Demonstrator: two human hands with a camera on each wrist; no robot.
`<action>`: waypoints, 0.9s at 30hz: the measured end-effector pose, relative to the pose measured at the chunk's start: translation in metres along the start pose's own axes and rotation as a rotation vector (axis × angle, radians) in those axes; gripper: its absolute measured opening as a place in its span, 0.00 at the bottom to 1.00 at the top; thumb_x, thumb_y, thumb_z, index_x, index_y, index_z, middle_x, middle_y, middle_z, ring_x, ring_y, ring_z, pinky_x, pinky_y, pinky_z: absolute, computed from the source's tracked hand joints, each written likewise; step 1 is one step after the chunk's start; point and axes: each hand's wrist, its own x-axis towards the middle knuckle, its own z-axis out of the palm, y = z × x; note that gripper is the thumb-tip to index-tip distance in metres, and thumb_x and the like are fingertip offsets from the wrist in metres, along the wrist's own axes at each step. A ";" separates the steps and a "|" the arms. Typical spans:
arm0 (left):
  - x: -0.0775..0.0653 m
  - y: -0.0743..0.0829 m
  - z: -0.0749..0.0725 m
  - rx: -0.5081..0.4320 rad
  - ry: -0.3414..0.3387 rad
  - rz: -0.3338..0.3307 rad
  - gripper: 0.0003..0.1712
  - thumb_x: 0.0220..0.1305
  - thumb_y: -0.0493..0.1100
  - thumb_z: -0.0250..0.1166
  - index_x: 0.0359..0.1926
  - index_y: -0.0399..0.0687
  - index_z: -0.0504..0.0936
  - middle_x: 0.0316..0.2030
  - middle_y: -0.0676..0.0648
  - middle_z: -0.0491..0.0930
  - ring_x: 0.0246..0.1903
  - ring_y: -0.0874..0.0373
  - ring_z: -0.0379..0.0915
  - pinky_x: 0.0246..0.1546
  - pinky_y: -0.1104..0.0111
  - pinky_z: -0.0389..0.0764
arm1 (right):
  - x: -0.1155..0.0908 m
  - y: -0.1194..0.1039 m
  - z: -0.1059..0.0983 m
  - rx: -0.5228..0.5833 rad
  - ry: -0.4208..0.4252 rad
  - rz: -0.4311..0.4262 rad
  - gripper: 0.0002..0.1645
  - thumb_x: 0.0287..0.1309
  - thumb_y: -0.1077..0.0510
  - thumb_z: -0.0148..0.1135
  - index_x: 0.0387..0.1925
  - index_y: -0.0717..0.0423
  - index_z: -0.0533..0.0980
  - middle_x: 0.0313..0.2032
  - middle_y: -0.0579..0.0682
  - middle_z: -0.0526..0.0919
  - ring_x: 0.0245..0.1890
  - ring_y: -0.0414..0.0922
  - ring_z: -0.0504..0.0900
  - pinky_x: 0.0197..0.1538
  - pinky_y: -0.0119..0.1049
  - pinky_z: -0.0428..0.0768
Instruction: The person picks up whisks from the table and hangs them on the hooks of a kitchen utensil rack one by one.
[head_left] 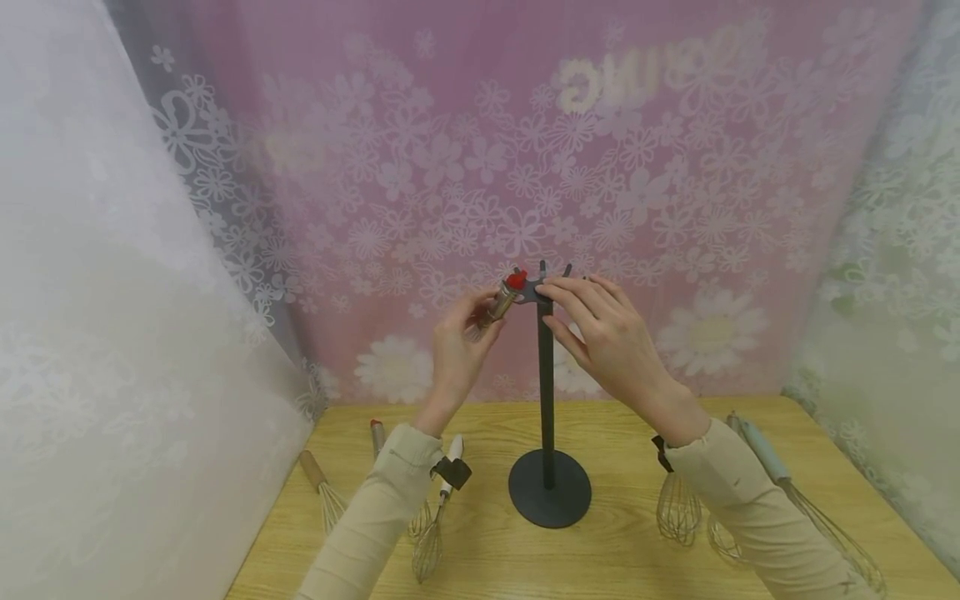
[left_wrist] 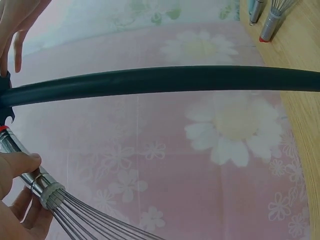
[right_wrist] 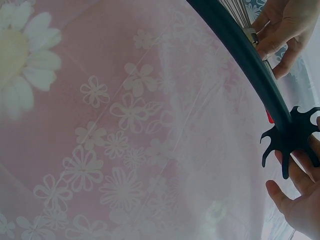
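Note:
In the head view my left hand [head_left: 456, 350] pinches a whisk by its metal handle [head_left: 499, 305], the red end up beside the hooks of a dark stand. The left wrist view shows thumb and fingers round the handle near its collar [left_wrist: 51, 194], the wires hanging away below. The stand's post [head_left: 547, 392] rises upright from a round base [head_left: 550, 504]. My right hand [head_left: 611, 333] rests extended fingers at the hooked top [head_left: 531, 292], its thumb near the post. In the right wrist view those fingers reach behind the hooks [right_wrist: 286, 137], thumb apart.
On the wooden table [head_left: 622, 554], left of the base, lie a wooden-handled whisk [head_left: 312, 470], a red-tipped handle [head_left: 377, 436] and a white-handled whisk [head_left: 455, 450]. To the right are a blue-handled whisk [head_left: 765, 450] and other whisks. Flowered curtains [head_left: 480, 192] surround the table.

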 end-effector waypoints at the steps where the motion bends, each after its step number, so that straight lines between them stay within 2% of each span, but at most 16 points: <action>1: -0.001 0.000 0.001 -0.001 0.001 -0.001 0.22 0.62 0.32 0.72 0.57 0.42 0.82 0.47 0.41 0.85 0.43 0.50 0.84 0.52 0.66 0.84 | 0.000 0.000 0.000 0.002 0.001 -0.001 0.28 0.59 0.61 0.71 0.61 0.61 0.77 0.57 0.59 0.81 0.54 0.58 0.81 0.68 0.56 0.70; 12: -0.013 0.003 0.013 -0.070 -0.010 0.001 0.25 0.63 0.34 0.72 0.60 0.44 0.79 0.48 0.40 0.85 0.45 0.50 0.85 0.49 0.65 0.85 | 0.000 0.003 0.002 0.003 0.006 -0.002 0.29 0.58 0.61 0.72 0.61 0.61 0.77 0.57 0.59 0.81 0.54 0.58 0.81 0.66 0.56 0.71; 19: -0.016 0.007 0.021 -0.128 -0.013 -0.008 0.24 0.63 0.33 0.72 0.59 0.41 0.79 0.48 0.39 0.85 0.46 0.48 0.85 0.48 0.65 0.85 | 0.000 0.004 0.000 -0.001 -0.001 -0.007 0.26 0.64 0.58 0.69 0.61 0.60 0.77 0.57 0.59 0.81 0.54 0.58 0.81 0.67 0.56 0.70; 27: -0.019 0.009 0.027 -0.123 -0.043 -0.021 0.24 0.65 0.38 0.70 0.61 0.42 0.76 0.50 0.39 0.85 0.48 0.48 0.84 0.48 0.64 0.86 | 0.000 0.005 0.001 -0.005 -0.003 -0.014 0.25 0.68 0.55 0.66 0.62 0.60 0.77 0.57 0.59 0.81 0.55 0.58 0.81 0.66 0.57 0.71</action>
